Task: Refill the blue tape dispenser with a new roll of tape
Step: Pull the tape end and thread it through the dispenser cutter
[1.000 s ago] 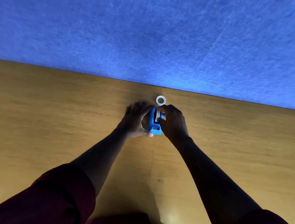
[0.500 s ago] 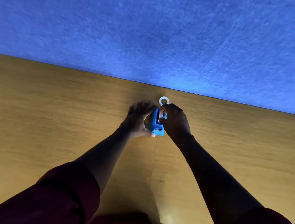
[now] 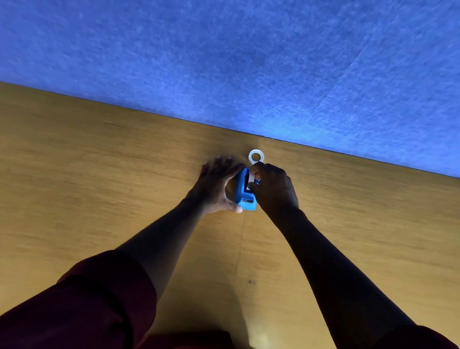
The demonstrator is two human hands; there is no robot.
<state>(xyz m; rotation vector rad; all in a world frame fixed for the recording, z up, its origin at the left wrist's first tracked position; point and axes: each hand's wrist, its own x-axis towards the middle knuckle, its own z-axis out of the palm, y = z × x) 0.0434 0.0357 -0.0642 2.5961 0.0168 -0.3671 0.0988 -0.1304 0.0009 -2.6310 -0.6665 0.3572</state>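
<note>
I see the dispenser point(image 3: 245, 194) standing on the table point(image 3: 74, 182), near the far edge where the blue wall point(image 3: 241, 42) starts. My left hand point(image 3: 215, 185) cups its left side: thumb tip touching the near left corner of the base, fingers curled round the far end, a bit blurred. My right hand point(image 3: 275, 191) sits against its right side, fingers bunched over the top. A white strip or roll edge point(image 3: 251, 177) shows in the dispenser's slot, right at those fingertips; they look closed on it, but I can't tell for sure whether they pinch it or only touch. A white ring point(image 3: 255, 156) lies flat on the table just behind the dispenser, right beside the right knuckles, near the wall. Can't tell if it touches the hand. Both forearms are bare, dark red sleeves point(image 3: 105, 298) pushed up. Lighting is dim, details inside the dispenser are too small to read.
</note>
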